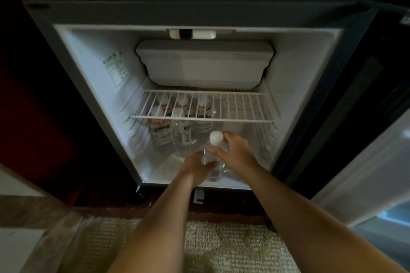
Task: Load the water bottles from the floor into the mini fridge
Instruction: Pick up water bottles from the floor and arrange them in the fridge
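Hands meet inside the open mini fridge point(88, 77): my left hand point(195, 168) wraps the lower body of a clear water bottle point(214, 150), my right hand point(236, 150) closes around its neck just under the white cap. It stands tilted on the fridge floor, near the stored bottles point(175, 133) grouped under the wire shelf point(233, 108).

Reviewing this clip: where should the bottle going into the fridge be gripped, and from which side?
Grip the bottle at the neck just under its white cap, from the front right, as the right hand does. Stored bottles crowd its left, and the left hand steadies the lower body.
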